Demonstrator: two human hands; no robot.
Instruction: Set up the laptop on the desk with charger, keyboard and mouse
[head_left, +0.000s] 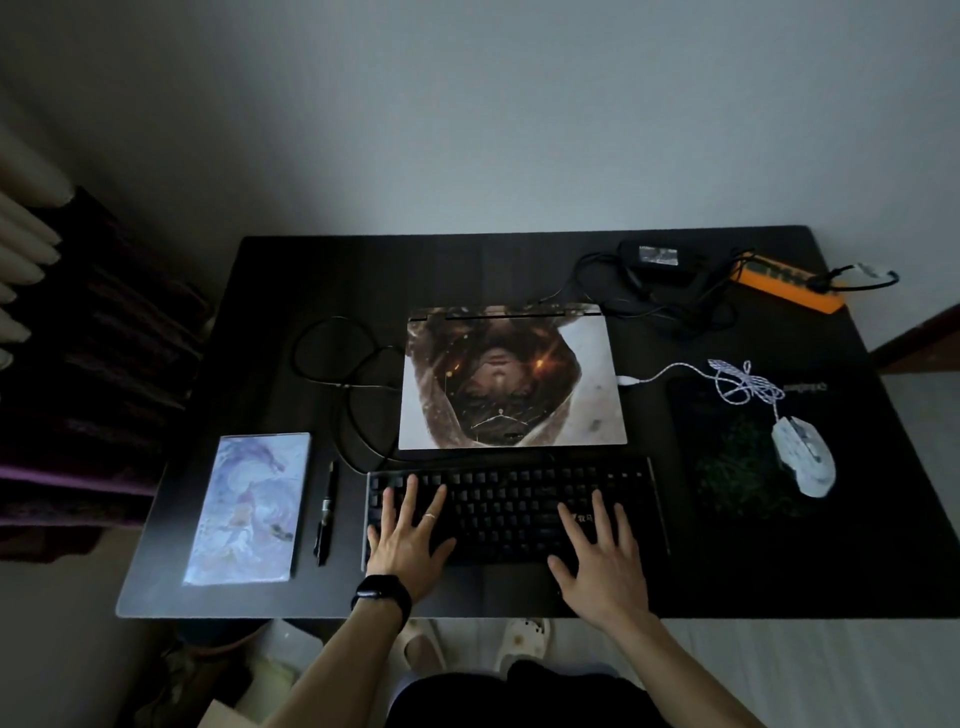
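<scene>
The closed laptop (511, 376), its lid covered by a printed picture, lies flat in the middle of the dark desk (291, 270). Directly in front of it sits a black keyboard (511, 506). My left hand (408, 540) rests flat on the keyboard's left end, fingers spread. Over its right end my right hand (600, 558) lies flat, also spread. A white mouse (805, 457) sits on a dark mouse pad (737, 467) at the right, its braided cable (727, 376) running to the laptop's right side. The black charger brick (657, 260) lies behind the laptop, beside an orange power strip (787, 283).
A notebook with a pale swirled cover (249, 506) and a black pen (326, 512) lie left of the keyboard. A black cable (343, 374) loops left of the laptop. A radiator (26, 249) and dark cloth stand at the far left. White slippers show under the desk's front edge.
</scene>
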